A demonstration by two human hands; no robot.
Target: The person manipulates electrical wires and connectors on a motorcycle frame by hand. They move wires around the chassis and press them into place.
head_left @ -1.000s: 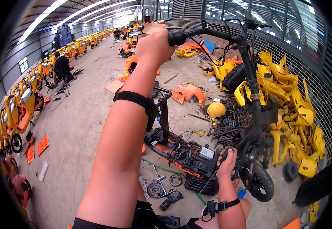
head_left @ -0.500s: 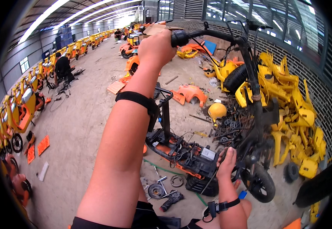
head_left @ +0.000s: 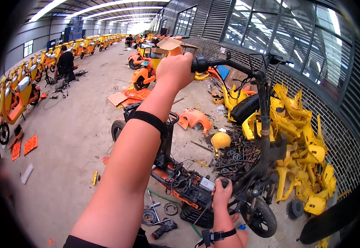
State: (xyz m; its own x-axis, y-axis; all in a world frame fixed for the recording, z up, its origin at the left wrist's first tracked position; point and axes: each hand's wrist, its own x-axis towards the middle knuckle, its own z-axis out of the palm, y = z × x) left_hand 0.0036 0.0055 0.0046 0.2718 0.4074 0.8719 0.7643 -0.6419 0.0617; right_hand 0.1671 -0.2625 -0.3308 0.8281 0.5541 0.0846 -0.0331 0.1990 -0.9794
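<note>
My left hand (head_left: 174, 70) is closed on the left grip of a stripped scooter's handlebar (head_left: 233, 66). Low by the front fork, my right hand (head_left: 222, 194) is closed round the dark handle of a long thin tool (head_left: 205, 215), beside the open black deck (head_left: 190, 186) with its wiring and orange trim. The front wheel (head_left: 262, 219) stands right of that hand. On the floor below the deck lie a cross-shaped wrench (head_left: 153, 206), a dark power tool (head_left: 163, 229) and a round hub part (head_left: 147, 215). My left forearm hides part of the scooter.
A pile of yellow panels (head_left: 295, 140) and a heap of dark metal parts (head_left: 236, 161) lie right, before a brick wall (head_left: 341, 124). A yellow helmet (head_left: 220, 139) lies nearby. A row of scooters (head_left: 16, 103) lines the left; a person (head_left: 66, 62) works beside them.
The camera's view has swung, so more windows and ceiling show and my right hand sits lower and further left in the picture. Both hands keep their holds.
</note>
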